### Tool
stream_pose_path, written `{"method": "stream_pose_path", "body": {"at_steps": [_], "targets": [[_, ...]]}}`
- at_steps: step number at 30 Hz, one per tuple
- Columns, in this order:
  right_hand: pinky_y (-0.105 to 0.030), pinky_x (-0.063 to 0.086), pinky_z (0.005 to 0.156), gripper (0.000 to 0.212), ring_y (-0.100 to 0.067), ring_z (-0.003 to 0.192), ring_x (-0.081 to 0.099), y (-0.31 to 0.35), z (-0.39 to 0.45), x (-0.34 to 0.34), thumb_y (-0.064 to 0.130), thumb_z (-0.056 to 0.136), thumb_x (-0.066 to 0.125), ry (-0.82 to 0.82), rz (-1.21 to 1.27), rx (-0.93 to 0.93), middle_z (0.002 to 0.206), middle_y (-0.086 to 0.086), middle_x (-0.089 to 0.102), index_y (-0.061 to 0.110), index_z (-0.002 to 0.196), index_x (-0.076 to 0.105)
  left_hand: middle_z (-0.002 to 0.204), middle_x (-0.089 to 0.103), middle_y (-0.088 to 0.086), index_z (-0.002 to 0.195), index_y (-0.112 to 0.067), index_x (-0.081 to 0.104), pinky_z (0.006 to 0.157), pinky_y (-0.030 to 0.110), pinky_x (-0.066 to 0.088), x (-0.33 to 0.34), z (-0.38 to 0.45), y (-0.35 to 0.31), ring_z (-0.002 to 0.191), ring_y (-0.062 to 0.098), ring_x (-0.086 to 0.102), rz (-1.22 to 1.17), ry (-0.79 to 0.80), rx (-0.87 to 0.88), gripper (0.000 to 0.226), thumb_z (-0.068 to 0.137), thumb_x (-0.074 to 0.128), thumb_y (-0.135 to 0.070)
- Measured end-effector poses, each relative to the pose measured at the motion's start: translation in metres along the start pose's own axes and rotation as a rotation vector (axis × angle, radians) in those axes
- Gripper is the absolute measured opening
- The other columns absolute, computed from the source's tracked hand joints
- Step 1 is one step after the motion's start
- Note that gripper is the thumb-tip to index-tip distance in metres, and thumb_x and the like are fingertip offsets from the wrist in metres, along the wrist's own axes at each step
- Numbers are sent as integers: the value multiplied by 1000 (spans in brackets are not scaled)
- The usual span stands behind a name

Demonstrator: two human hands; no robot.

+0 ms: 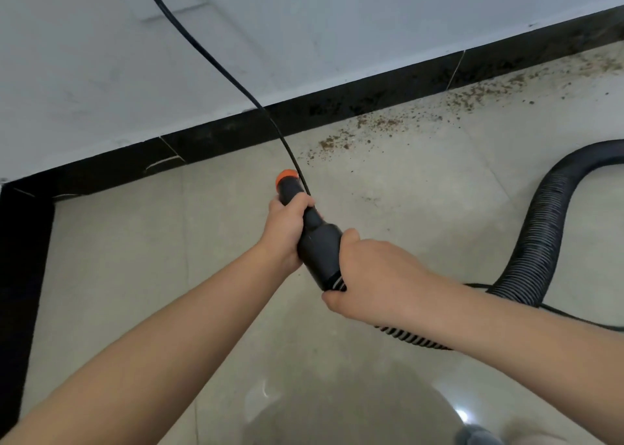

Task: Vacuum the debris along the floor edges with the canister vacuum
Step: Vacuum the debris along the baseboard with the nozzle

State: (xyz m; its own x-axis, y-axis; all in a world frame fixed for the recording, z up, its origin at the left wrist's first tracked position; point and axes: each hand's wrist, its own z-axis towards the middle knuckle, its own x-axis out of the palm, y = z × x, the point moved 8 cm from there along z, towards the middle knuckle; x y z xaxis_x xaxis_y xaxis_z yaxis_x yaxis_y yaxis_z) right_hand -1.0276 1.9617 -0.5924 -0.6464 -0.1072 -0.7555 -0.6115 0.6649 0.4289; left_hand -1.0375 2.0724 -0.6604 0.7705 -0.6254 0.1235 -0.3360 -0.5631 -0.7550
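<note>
Both hands hold the vacuum nozzle (315, 238): left hand (283, 232) wraps the narrow neck below the orange tip (286, 176), right hand (374, 275) curls round the cuff where the ribbed hose (540, 228) joins. Nozzle hangs above the tile floor (118, 259), short of the debris (381, 123) along the black baseboard (337, 107). Judgement: rigid, light plastic; hose flexible, drags sideways, so grip the cuff.

Soft, even light is filling the scene; a bright glare spot is gleaming on the floor (462, 415) lower right, a broad dim shadow is pooling beside it, and the wide-angle lens is bending the baseboard (337, 113).
</note>
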Motion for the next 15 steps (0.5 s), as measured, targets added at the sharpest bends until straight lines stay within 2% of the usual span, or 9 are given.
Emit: {"method": "stream_pose_path", "body": {"at_steps": [5,10,13,15], "targets": [[-22,27,45,44,-8,57,36,-6,-9,1,41,84,59,10,15,22,69,6,35,13,95,27,77,47,10,110,-9,37,46,23,43,7,-1,6,58,17,49,66,48,-53,26,87,49,-9],[-23,27,45,43,-19,70,45,-13,12,1,39,84,59,-33,25,64,68,5,35,12,95,28,84,48,11,118,-10,37,53,28,45,10,17,-5,63,18,50,102,30,-15,33,87,50,-9],[-24,27,45,42,-20,70,46,-19,30,-1,37,84,60,-59,53,77,69,6,35,12,96,28,95,49,14,127,-10,35,57,31,48,12,30,-14,66,19,51,117,4,10,43,87,50,-10],[-24,28,45,41,-20,70,46,-22,40,-1,35,84,60,-75,68,86,69,6,35,12,98,29,99,49,15,124,-12,35,59,32,49,14,37,-17,67,20,51,124,-2,16,40,87,51,-11]]}}
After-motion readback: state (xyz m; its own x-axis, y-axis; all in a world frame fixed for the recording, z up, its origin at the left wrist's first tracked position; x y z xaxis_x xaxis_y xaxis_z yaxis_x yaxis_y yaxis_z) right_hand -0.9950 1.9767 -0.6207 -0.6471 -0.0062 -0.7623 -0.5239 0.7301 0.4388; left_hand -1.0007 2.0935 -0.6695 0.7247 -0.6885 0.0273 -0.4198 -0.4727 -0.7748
